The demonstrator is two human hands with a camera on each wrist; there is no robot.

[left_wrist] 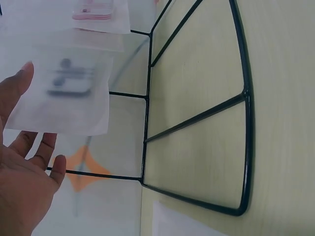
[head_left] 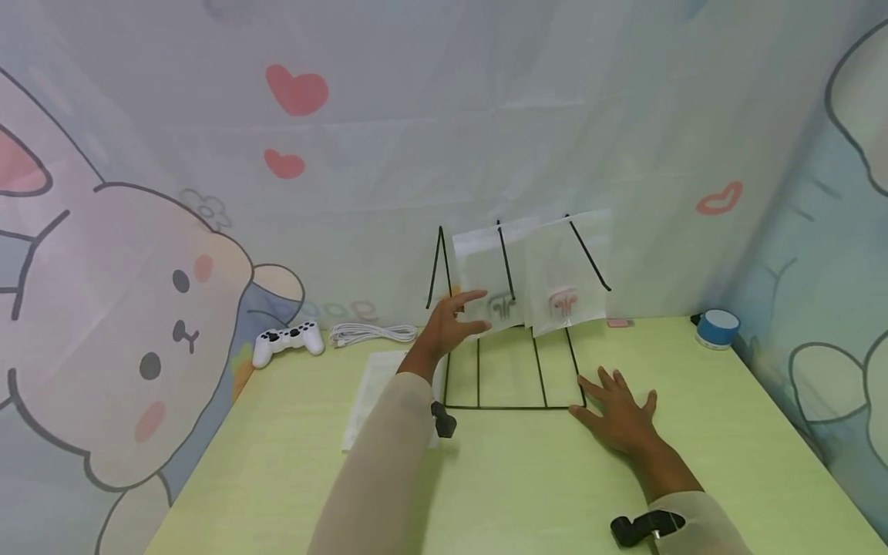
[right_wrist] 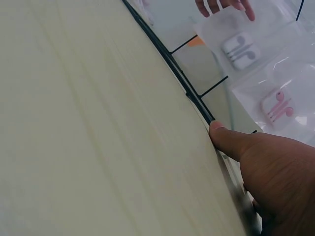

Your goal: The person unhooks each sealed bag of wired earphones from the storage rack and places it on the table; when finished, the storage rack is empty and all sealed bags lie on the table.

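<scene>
A black wire display rack (head_left: 513, 408) stands on the table against the back wall, with prongs along its top. Two translucent bags hang from it: the left bag (head_left: 479, 270) has pale earphones inside, the right bag (head_left: 551, 266) pink ones. My left hand (head_left: 447, 324) is at the left bag's lower left edge, thumb and fingers spread apart; whether it touches the bag I cannot tell. My right hand (head_left: 620, 412) lies at the rack's front right corner, fingers spread. In the right wrist view its thumb (right_wrist: 226, 137) touches the rack's bar.
At the back left are a white game controller (head_left: 287, 341) and a coiled white cable (head_left: 372, 333). White sheets or bags (head_left: 368, 393) lie partly under my left forearm. A blue-and-white round container (head_left: 718, 327) and a small pink block (head_left: 617, 323) sit at the back right.
</scene>
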